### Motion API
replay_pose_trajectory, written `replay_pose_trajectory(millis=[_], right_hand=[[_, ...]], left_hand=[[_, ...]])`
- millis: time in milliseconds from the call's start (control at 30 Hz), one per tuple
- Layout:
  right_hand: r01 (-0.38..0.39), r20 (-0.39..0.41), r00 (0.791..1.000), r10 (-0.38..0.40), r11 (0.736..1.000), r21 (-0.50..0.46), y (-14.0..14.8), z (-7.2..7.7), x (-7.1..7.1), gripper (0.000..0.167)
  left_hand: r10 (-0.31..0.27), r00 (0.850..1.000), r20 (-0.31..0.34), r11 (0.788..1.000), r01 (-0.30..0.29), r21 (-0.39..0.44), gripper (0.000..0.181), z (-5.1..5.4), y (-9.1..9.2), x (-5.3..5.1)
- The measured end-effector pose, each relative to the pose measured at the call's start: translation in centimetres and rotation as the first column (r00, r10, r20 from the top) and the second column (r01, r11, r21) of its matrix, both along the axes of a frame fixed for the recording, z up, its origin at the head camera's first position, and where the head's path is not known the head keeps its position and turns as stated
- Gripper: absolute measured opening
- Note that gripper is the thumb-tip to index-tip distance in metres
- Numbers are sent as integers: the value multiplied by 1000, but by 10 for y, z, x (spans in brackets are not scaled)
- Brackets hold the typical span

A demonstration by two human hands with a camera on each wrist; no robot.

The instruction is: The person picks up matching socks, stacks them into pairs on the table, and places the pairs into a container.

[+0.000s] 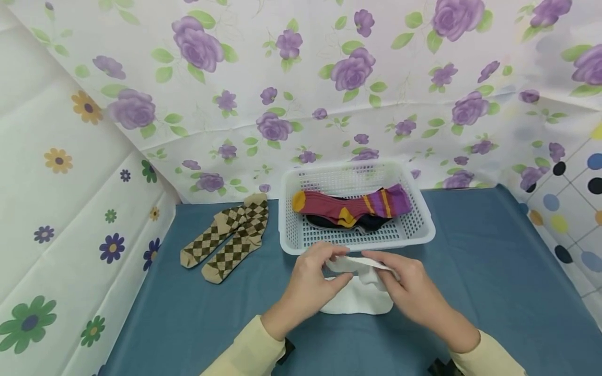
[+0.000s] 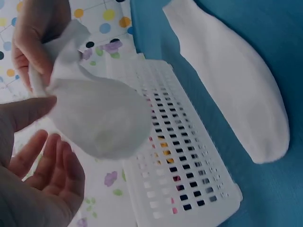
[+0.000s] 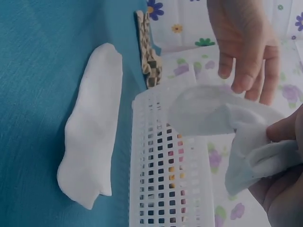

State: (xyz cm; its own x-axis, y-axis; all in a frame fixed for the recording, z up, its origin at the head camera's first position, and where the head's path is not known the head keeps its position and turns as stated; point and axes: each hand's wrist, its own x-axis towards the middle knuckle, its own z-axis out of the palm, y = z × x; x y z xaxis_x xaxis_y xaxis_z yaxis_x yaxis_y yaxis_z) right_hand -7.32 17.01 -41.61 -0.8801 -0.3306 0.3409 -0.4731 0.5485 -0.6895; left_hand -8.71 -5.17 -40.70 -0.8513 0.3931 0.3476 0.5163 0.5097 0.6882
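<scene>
A white sock [image 1: 366, 271] is held up over the table in front of the basket. My right hand [image 1: 416, 287] pinches its gathered end between thumb and fingers, plainest in the right wrist view. The rest of this sock [image 3: 208, 113] hangs toward the left hand. My left hand [image 1: 308, 284] is beside the sock with its fingers spread and loosely bent. In the right wrist view the left hand [image 3: 248, 52] looks apart from the fabric. A second white sock [image 2: 236, 80] lies flat on the table beneath both hands.
A white perforated basket [image 1: 287, 230] stands behind the hands. Inside it, maroon-and-purple socks [image 1: 329, 206] with yellow patches lie on dark socks [image 1: 324, 223]. Left of the basket lies a pair of checkered socks [image 1: 235, 243] on the blue tablecloth [image 1: 484, 271]. Flowered sheets enclose the table.
</scene>
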Motion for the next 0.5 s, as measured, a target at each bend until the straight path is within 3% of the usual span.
replay_pose_trajectory(millis=[100,200,333,500], right_hand=[[-8,21,1000,8,1000,-7,2,1,0,34],[-17,40,999,17,1000,-6,3,1,0,33],[17,50,999,-17,1000,-1,6,1,-2,31],[85,23,996,-85,996,9,13,-3,-8,24]], left_hand=[[-2,999,48,997,5,-81,56,-5,-1,-4],[-44,992,117,992,57,-111,39,-10,-2,-7],[-45,978,203,998,51,-24,6,-12,-8,-11],[6,965,264,998,-22,57,9,-7,-19,-15]])
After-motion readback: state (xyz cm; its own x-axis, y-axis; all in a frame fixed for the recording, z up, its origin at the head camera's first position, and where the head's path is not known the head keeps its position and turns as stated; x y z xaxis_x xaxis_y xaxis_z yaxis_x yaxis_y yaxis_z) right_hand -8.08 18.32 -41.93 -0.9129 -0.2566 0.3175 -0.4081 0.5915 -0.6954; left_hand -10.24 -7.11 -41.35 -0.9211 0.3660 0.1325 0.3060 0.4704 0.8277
